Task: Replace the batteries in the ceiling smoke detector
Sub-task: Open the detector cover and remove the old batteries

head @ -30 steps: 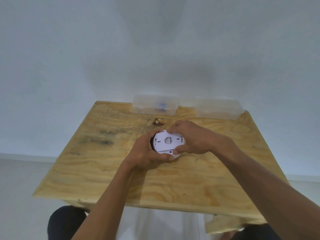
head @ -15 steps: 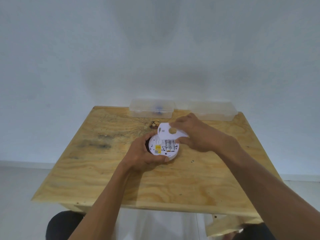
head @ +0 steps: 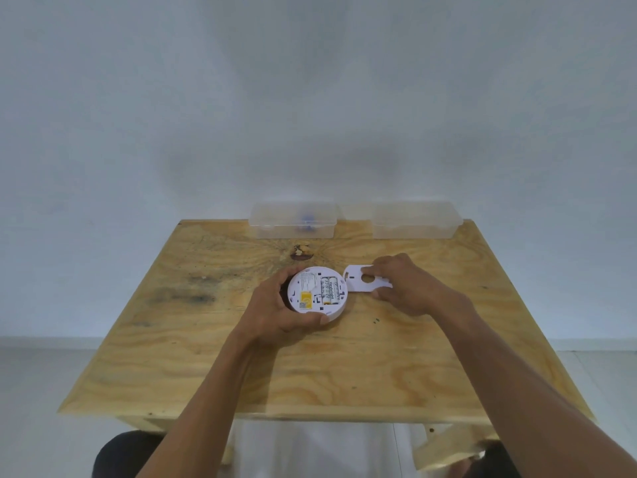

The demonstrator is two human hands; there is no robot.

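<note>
Two batteries (head: pixel 328 289) sit side by side in the open bay of the round white plastic smoke detector (head: pixel 317 293), which lies back-up near the middle of the pale plywood surface (head: pixel 344 367). Left hand (head: pixel 281 310) wraps round the detector's left and near rim, fingers curled behind it and thumb along the front edge; probably there to stop the body sliding or turning while the bay gets worked. Right hand (head: pixel 405 288) pinches the flat white plastic back plate with a round hole (head: pixel 366 279), fingertips on top and thumb at its near edge. The plate is low over or on the wood just right of the detector; I can't tell if it's fully down. Parking it there keeps it within reach for refitting and leaves the bay clear. Judging by the layout, cover removal is done and the cells aren't out yet, so the task is early. At the far edge two clear plastic lidded boxes stand apart from each other: the left box (head: pixel 293 220) has something small and blue inside, too blurred to identify, while the right box (head: pixel 415 220) shows nothing I can make out. They're likely for new and spent cells, but that's a guess. Next move needs the right hand free to lever a cell out against its spring contact.
</note>
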